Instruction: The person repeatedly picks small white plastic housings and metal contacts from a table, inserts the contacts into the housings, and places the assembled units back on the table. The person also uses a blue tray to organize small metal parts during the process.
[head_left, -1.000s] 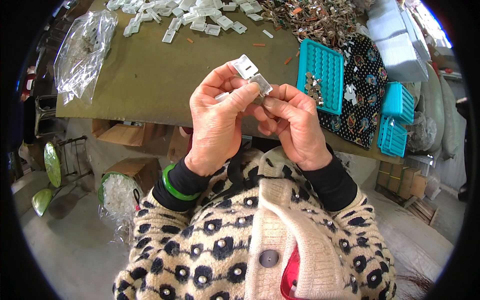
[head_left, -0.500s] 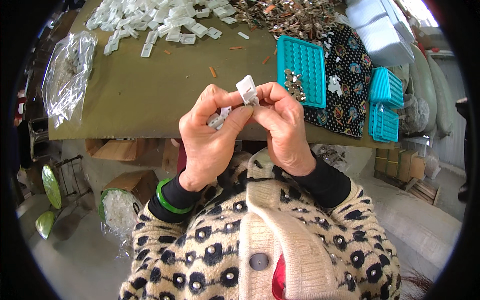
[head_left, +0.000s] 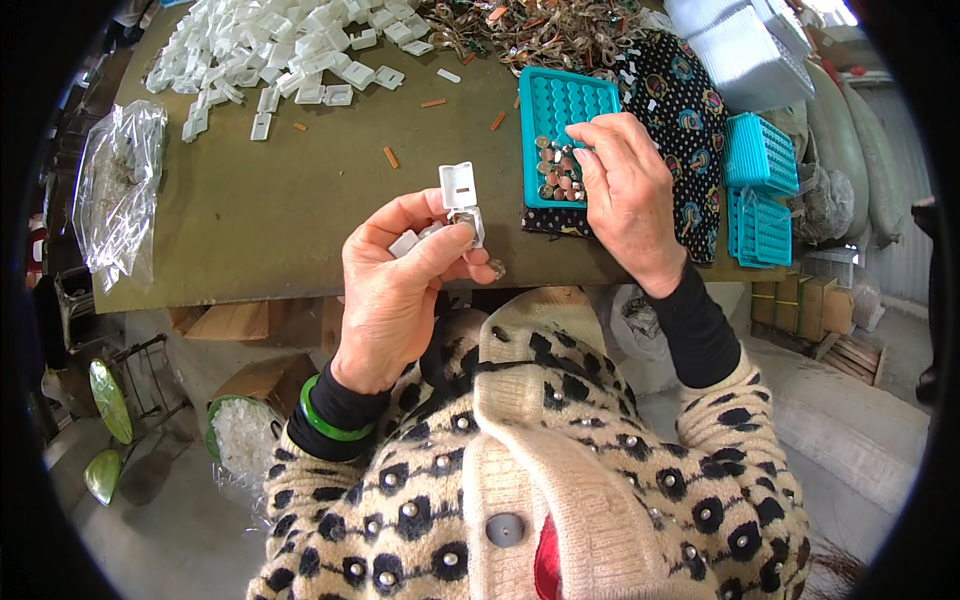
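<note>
My left hand is closed round a small white plastic case whose hinged lid stands up. The thumb presses on its lower half, where a small part is mostly hidden. More white plastic pieces are tucked in the same palm, and a small metallic piece shows by the lower fingertips. Over the right edge of a teal tray with round pockets is my right hand. Its thumb and index finger are apart, close to small round silver and copper-coloured metal pieces heaped in the tray.
A heap of white plastic cases covers the far left of the table, beside a tangle of thin metallic strips. Orange slips lie scattered. A clear plastic bag sits left; stacked teal trays stand right of a patterned black cloth.
My right hand has left the white case and moved right to the metal pieces in the tray. My left hand keeps the case, lid up. The view has shifted slightly.
</note>
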